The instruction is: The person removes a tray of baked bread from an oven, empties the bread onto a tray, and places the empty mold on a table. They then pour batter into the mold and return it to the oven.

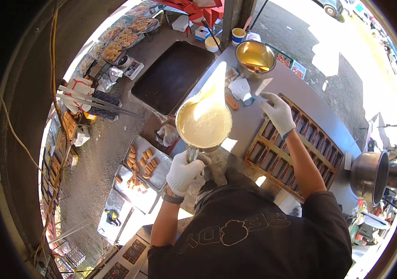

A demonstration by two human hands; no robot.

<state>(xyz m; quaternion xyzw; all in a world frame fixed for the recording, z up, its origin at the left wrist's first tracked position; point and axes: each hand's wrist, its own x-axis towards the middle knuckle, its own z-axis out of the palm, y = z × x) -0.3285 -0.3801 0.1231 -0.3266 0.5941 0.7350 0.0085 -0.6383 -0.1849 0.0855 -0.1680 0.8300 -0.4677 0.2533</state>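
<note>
My left hand (184, 171), in a white knit glove, grips the handle of a metal vessel of pale batter (205, 122). Strong sunlight washes out the vessel's far side. My right hand (276, 112), gloved too, is raised with fingers apart and holds nothing, by the far left edge of a rectangular multi-cavity baking mould (289, 150). Beyond the vessel lie a white glove (239, 88) and an orange-brown handle (231, 102), its tool not clearly visible. A steel pot (255, 57) with yellow liquid and some utensil in it stands farther back on the metal table.
A large dark tray (174, 76) lies at the left. Below it, metal trays (160, 167) hold small brown cakes. A metal funnel-like vessel (366, 178) is mounted at the right. A tub (238, 35) stands by a post. Another person (90, 99) is beyond, at the left.
</note>
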